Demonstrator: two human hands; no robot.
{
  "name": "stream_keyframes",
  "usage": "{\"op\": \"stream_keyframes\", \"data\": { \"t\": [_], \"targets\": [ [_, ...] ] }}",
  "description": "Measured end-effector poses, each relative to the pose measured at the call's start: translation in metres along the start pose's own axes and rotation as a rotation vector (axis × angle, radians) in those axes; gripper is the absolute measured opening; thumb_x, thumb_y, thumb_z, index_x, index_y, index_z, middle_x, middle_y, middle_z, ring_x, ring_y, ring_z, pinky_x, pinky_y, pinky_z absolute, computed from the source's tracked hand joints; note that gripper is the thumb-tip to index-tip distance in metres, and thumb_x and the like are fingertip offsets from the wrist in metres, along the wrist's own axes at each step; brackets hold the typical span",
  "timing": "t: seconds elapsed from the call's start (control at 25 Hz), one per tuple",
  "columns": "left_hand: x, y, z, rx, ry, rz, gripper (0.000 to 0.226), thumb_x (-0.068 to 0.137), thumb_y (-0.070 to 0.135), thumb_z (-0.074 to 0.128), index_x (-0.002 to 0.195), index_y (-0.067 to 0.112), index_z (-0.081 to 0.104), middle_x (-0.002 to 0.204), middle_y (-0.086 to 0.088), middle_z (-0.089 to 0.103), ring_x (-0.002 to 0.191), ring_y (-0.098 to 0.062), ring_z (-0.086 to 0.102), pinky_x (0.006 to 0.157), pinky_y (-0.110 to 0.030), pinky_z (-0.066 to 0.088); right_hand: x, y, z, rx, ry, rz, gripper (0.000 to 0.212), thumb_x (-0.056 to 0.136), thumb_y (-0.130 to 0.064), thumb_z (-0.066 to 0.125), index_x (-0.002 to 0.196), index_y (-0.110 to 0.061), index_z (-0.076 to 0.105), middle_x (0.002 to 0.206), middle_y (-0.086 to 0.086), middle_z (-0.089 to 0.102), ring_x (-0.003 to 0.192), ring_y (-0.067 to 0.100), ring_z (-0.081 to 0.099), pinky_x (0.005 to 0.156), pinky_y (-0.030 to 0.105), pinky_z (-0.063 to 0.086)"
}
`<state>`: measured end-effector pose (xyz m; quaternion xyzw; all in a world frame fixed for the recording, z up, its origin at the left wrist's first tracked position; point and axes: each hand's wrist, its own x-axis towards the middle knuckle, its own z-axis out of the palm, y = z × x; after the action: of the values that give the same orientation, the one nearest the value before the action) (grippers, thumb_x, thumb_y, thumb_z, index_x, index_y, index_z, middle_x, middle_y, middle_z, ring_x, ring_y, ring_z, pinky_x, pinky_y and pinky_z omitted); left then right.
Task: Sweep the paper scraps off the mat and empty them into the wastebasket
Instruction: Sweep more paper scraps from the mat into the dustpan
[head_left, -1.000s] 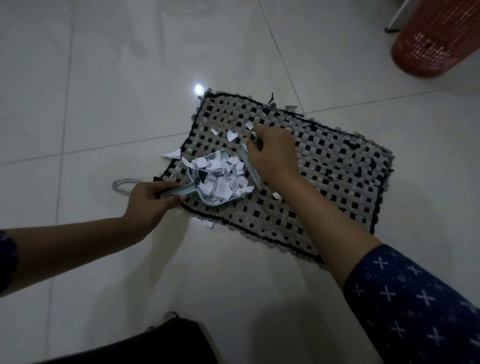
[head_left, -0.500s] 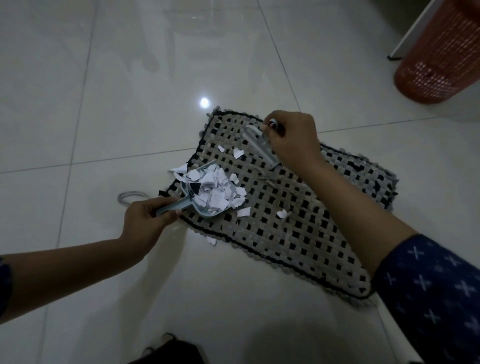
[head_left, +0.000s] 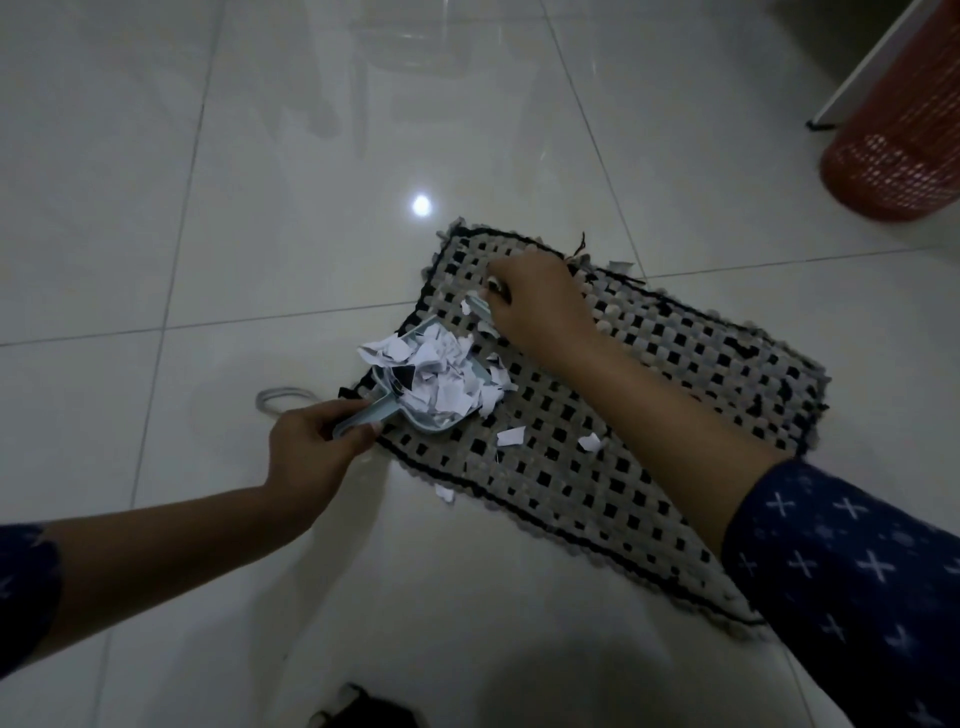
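A grey and black woven mat (head_left: 675, 395) lies on the white tiled floor. My left hand (head_left: 317, 447) grips the handle of a small pale blue dustpan (head_left: 426, 415) at the mat's left corner; white paper scraps (head_left: 441, 374) fill it in a heap. My right hand (head_left: 540, 306) grips a small brush (head_left: 480, 306) low over the mat just beyond the pan, most of the brush hidden under the hand. Loose scraps lie on the mat (head_left: 509, 435) and one at its near edge (head_left: 445, 492). The orange mesh wastebasket (head_left: 898, 150) stands at the far right.
A pale loop of cord or band (head_left: 280, 399) lies on the floor left of the mat. A white furniture edge (head_left: 862, 67) runs beside the wastebasket. A dark object (head_left: 358, 709) shows at the bottom edge. Glossy tiles surround the mat.
My right hand brought the brush from the mat's far edge down toward the dustpan's mouth. The dustpan and my left hand stayed at the mat's left corner.
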<state>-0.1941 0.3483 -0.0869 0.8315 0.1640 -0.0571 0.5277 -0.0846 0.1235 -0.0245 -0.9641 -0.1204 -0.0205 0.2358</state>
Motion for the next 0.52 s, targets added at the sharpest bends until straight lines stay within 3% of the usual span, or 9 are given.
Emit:
{"op": "stream_keyframes", "data": {
  "t": [0.16, 0.28, 0.4, 0.52],
  "targets": [
    [0.002, -0.002, 0.0, -0.009, -0.017, 0.012, 0.034, 0.07, 0.017, 0.078, 0.103, 0.014, 0.073, 0.091, -0.007, 0.074, 0.085, -0.024, 0.07, 0.086, -0.049, 0.055, -0.014, -0.003, 0.001, 0.058, -0.046, 0.012, 0.021, 0.092, -0.012, 0.055, 0.08, 0.002, 0.065, 0.057, 0.006, 0.048, 0.047, 0.003, 0.032, 0.052, 0.025, 0.03],
    [0.003, -0.002, 0.001, -0.003, -0.013, 0.017, 0.037, 0.067, 0.021, 0.078, 0.103, 0.012, 0.073, 0.091, -0.007, 0.074, 0.084, -0.023, 0.07, 0.085, -0.048, 0.055, -0.014, -0.007, -0.005, 0.152, -0.007, 0.044, 0.018, 0.09, -0.012, 0.059, 0.082, 0.003, 0.067, 0.057, 0.008, 0.052, 0.046, 0.005, 0.037, 0.05, 0.021, 0.032],
    [0.005, -0.002, 0.004, -0.032, 0.0, 0.001, 0.031, 0.072, 0.01, 0.077, 0.102, 0.011, 0.072, 0.089, -0.009, 0.073, 0.084, -0.025, 0.069, 0.085, -0.048, 0.055, -0.001, -0.001, -0.015, 0.155, 0.121, 0.092, 0.019, 0.089, -0.013, 0.06, 0.083, 0.003, 0.068, 0.069, 0.014, 0.064, 0.056, 0.02, 0.054, 0.059, 0.029, 0.046],
    [0.006, -0.003, 0.004, -0.03, -0.004, 0.005, 0.031, 0.072, 0.009, 0.077, 0.103, 0.012, 0.072, 0.089, -0.008, 0.073, 0.084, -0.024, 0.07, 0.085, -0.048, 0.055, 0.019, 0.009, -0.019, 0.075, 0.127, 0.078, 0.019, 0.09, -0.014, 0.059, 0.084, 0.001, 0.068, 0.074, 0.016, 0.066, 0.064, 0.022, 0.051, 0.064, 0.03, 0.043]
  ]
}}
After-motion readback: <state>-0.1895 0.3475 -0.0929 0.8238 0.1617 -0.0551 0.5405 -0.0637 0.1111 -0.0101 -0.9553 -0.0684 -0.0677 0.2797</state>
